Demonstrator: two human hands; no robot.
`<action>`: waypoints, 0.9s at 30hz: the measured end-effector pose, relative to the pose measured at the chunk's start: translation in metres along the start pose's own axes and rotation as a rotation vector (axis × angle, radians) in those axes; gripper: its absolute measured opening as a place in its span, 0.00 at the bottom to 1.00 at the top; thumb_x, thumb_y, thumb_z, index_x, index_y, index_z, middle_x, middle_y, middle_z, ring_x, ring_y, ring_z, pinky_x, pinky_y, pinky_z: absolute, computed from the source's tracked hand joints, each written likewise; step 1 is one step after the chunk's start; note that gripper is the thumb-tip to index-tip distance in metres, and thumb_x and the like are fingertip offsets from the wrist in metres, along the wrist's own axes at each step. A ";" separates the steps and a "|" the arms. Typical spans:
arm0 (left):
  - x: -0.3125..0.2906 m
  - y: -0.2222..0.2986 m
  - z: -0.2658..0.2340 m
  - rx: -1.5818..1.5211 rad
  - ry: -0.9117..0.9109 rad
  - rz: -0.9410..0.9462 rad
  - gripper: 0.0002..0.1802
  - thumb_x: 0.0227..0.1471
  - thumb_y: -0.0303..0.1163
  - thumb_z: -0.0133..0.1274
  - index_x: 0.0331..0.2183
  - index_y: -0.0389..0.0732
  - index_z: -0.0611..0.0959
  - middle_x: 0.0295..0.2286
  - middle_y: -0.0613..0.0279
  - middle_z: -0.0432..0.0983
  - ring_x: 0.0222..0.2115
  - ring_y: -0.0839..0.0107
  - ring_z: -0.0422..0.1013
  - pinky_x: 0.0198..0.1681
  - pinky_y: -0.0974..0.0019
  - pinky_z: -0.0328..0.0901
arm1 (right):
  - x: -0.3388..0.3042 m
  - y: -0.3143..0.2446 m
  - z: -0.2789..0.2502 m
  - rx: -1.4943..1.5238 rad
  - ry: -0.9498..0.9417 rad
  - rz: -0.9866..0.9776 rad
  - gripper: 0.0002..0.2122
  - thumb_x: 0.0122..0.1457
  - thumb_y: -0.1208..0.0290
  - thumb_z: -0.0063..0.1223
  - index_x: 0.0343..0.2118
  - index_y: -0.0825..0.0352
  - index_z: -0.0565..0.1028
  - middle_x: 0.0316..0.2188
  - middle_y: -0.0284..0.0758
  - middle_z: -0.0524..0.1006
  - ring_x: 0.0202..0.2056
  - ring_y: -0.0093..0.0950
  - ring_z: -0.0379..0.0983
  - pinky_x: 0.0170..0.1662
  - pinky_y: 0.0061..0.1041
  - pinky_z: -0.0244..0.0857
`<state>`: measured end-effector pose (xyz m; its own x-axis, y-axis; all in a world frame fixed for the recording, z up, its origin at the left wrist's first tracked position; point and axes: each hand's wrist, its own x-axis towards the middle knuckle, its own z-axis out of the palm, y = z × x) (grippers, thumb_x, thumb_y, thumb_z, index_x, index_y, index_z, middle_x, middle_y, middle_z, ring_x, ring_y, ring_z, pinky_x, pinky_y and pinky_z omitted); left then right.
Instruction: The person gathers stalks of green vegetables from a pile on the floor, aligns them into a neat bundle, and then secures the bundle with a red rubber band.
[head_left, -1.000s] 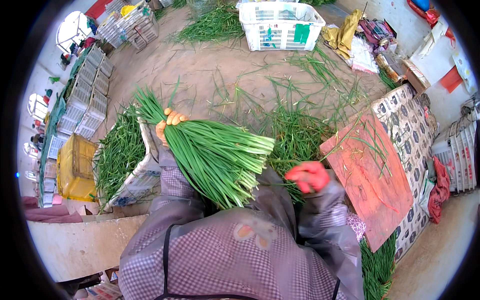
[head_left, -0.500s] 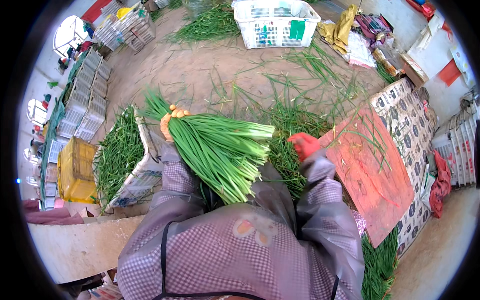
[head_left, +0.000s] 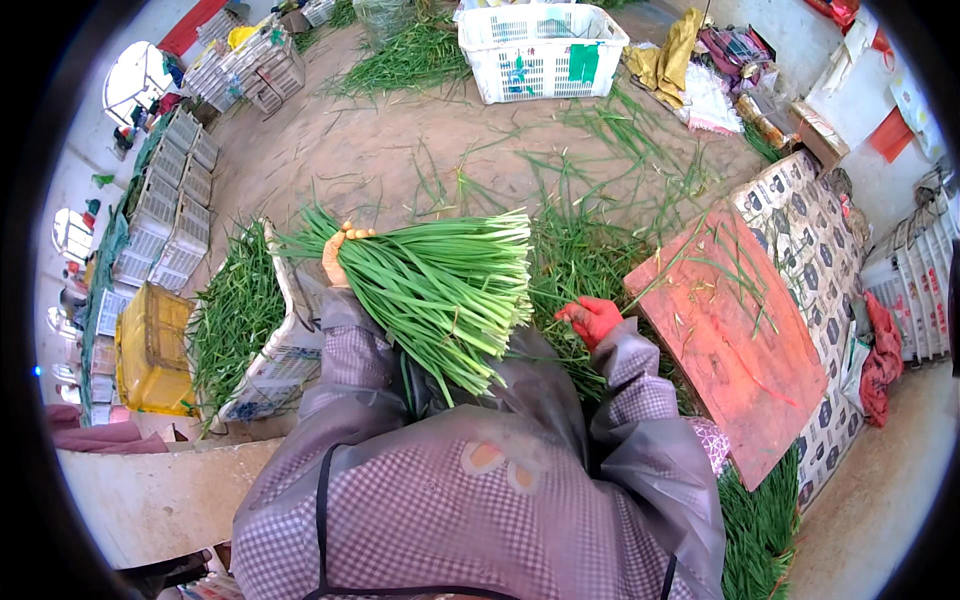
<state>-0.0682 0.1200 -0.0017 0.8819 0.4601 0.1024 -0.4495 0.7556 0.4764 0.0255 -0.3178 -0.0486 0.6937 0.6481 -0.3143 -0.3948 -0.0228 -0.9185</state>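
My left hand (head_left: 336, 258), in a tan glove, grips a thick bunch of garlic chives (head_left: 440, 280) near its leafy end. The pale cut ends fan out to the right, over my lap. My right hand (head_left: 592, 320), in a red glove, is to the right of the bunch, apart from it. Its fingers are drawn together low over a heap of loose green leaves (head_left: 580, 255). Whatever lies between those fingertips is too small to make out.
Left of me, a white crate (head_left: 290, 285) brims with loose leaves beside a yellow crate (head_left: 155, 345). A reddish board (head_left: 740, 370) slopes at my right, with more chives (head_left: 757, 525) below it. Ahead stands a white basket (head_left: 545, 75); stray leaves litter the floor.
The bunch has turned slightly, its pale ends now spread wider and facing more upward. My right hand has moved a little lower and left, its fingers now pointing toward the bunch.
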 end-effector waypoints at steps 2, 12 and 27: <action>0.002 0.002 -0.001 0.028 0.033 -0.003 0.10 0.49 0.31 0.50 0.35 0.37 0.79 0.27 0.66 0.77 0.32 0.69 0.72 0.51 0.61 0.62 | -0.007 0.001 -0.012 0.117 0.100 0.042 0.11 0.60 0.64 0.49 0.37 0.67 0.75 0.15 0.23 0.67 0.12 0.15 0.53 0.16 0.16 0.46; 0.002 -0.001 0.009 0.099 0.251 0.064 0.09 0.45 0.30 0.52 0.32 0.38 0.76 0.24 0.63 0.73 0.29 0.66 0.70 0.46 0.55 0.65 | -0.036 -0.068 0.038 -0.101 0.004 0.092 0.10 0.55 0.69 0.56 0.40 0.64 0.75 0.14 0.28 0.70 0.13 0.18 0.63 0.15 0.20 0.56; -0.011 -0.018 0.062 0.200 0.395 0.200 0.10 0.44 0.32 0.51 0.31 0.38 0.75 0.26 0.63 0.71 0.30 0.68 0.69 0.37 0.62 0.68 | -0.030 -0.107 0.084 -0.019 0.039 0.012 0.12 0.53 0.63 0.59 0.34 0.67 0.78 0.12 0.30 0.70 0.10 0.19 0.60 0.14 0.20 0.52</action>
<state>-0.0603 0.0722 0.0428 0.6421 0.7585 -0.1115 -0.5348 0.5474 0.6437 -0.0035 -0.2711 0.0796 0.7119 0.6178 -0.3340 -0.3918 -0.0454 -0.9189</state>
